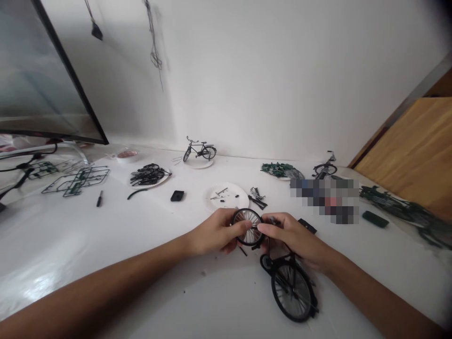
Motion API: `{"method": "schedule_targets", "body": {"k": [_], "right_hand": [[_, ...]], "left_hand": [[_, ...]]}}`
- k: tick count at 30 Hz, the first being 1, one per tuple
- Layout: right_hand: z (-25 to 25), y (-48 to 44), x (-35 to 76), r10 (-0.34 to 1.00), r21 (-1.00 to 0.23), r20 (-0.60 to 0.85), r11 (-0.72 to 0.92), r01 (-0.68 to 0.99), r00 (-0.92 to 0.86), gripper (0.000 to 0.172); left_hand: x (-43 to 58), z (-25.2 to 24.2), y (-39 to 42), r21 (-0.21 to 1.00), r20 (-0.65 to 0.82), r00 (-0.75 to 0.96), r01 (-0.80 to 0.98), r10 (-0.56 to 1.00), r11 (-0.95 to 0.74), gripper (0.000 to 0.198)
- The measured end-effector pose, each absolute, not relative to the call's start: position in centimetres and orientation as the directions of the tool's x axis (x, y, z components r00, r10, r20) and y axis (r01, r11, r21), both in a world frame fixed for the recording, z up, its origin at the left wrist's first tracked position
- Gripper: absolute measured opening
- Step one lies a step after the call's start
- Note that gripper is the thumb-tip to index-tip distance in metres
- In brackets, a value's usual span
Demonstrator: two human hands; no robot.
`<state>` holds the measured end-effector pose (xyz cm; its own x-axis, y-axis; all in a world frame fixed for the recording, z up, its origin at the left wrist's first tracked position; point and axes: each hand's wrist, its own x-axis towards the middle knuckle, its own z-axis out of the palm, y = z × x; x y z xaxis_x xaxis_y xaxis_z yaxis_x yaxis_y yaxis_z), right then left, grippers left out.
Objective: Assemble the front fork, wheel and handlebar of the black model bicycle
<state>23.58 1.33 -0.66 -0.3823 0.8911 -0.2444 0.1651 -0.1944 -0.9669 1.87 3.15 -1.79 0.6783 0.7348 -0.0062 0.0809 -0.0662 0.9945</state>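
Since the spokes (pixel 245 216) look bendable, I'm pinching the small wheel (pixel 248 237) w/ L hand (pixel 226 230) & bracing the model bike (pixel 292 291) w/ R hand (pixel 291 235) over the table (pixel 176 306), fingers nearly closed on each, light pressure prob. best.

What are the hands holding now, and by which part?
A black model bicycle, held at its far wheel, between the left hand and the right hand.

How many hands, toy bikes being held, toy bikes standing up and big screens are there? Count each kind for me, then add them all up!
Hands: 2 (left hand, right hand)
Held toy bikes: 1 (held bike)
Standing toy bikes: 2 (back bike; right-side bike, partly hidden)
Big screens: 1 (screen)
Total: 6
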Motion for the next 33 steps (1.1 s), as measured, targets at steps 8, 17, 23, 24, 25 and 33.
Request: {"method": "schedule_targets", "body": {"k": [8, 17, 23, 24, 25, 33], "right_hand": [[-0.2, 1.2, 23.7, 0.851, -0.954, -0.295, -0.233, 0.19, -0.434, 0.029], [-0.4, 1.4, 24.0, 0.872, -0.949, -0.314, -0.273, 0.159, -0.375, 0.031], [-0.1, 1.2, 23.9, 0.866, -0.954, -0.298, -0.264, 0.139, -0.402, 0.032], [-0.1, 1.2, 24.0, 0.864, -0.953, -0.302, -0.267, 0.142, -0.404, 0.033], [-0.1, 1.2, 24.1, 0.862, -0.952, -0.304, -0.269, 0.143, -0.406, 0.033], [-0.7, 1.8, 25.2, 0.835, -0.947, -0.321, -0.295, 0.128, -0.447, 0.031]], "left_hand": [[1.5, -1.0, 3.4, 0.992, -0.013, 0.697, 0.099, 0.717, -0.078, 0.041], [-3.9, -0.2, 9.4, 0.654, 0.339, 0.332, 0.59, 0.88, -0.474, 0.041], [-4.3, -0.8, 9.5, 0.537, 0.351, 0.381, 0.666, 0.855, -0.517, 0.036], [-4.4, -0.8, 9.6, 0.522, 0.356, 0.386, 0.674, 0.851, -0.523, 0.036], [-4.5, -0.8, 9.7, 0.511, 0.363, 0.383, 0.681, 0.85, -0.525, 0.036], [-5.4, -1.2, 10.9, 0.511, 0.373, 0.354, 0.693, 0.858, -0.508, 0.026]]}}
